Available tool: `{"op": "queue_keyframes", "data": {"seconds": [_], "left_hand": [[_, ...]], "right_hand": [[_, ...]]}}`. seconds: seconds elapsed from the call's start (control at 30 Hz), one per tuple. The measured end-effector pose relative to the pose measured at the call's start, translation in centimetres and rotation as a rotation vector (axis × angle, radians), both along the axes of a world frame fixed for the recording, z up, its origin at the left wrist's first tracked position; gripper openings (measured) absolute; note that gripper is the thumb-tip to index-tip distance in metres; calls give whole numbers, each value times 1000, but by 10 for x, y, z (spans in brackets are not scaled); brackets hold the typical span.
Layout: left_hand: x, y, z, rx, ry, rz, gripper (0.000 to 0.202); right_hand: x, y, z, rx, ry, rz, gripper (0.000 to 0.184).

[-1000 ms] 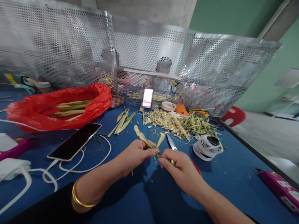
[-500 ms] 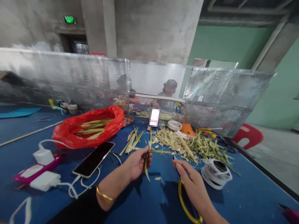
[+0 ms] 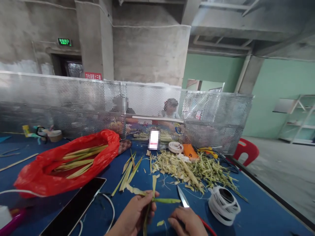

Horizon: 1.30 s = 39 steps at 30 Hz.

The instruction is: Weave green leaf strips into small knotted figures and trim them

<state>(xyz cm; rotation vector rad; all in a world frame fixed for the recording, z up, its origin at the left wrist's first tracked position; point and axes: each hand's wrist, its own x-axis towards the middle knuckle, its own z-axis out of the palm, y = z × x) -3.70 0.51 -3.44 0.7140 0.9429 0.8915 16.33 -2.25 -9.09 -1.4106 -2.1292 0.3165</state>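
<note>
In my left hand (image 3: 137,213), closed at the lower middle, are crossed leaf strips (image 3: 167,200). The strips stick out up, left and right, and one hangs down below the fingers. My right hand (image 3: 189,221) is just to the right, its fingers bent and thumb apart, with nothing visible between them. Behind it lies a pair of scissors (image 3: 183,197) with the blades pointing away and a red handle showing at the right. The hand hides the middle of the scissors. A small leaf scrap (image 3: 160,223) lies between the hands.
Trimmed scraps (image 3: 177,167) are heaped ahead, with loose strips (image 3: 128,175) left of them. A red bag (image 3: 61,186) holds long leaves. Nearby are a phone (image 3: 73,209), a white roll (image 3: 224,209) and a perforated metal screen (image 3: 152,98) with people behind it.
The view has tilted up and shifted. My right hand has come closer to my left and away from the scissors' grip; the scissors now lie on the table. The left hand keeps the strips.
</note>
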Motion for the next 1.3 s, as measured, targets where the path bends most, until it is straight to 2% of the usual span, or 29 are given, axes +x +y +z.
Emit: {"op": "queue_keyframes", "data": {"seconds": [0.3,0.43,0.63,0.97,1.17,1.3], "left_hand": [[2,-6,7,-30,40,-22,33],[3,-5,4,-33,66,-40,34],[4,-4,6,-40,73,-38,34],[1,-8,11,5,93,-61,34],[2,-7,11,24,97,-93,29],[2,-6,12,34,92,-72,28]], "right_hand": [[-1,-5,15,-133,-76,7,18],[-1,-6,17,-150,-91,20,17],[-2,-9,19,-85,-87,55,17],[-11,-22,46,-62,-88,-8,16],[-8,-25,50,-36,-155,7,18],[-9,-26,52,8,-212,30,19]]}}
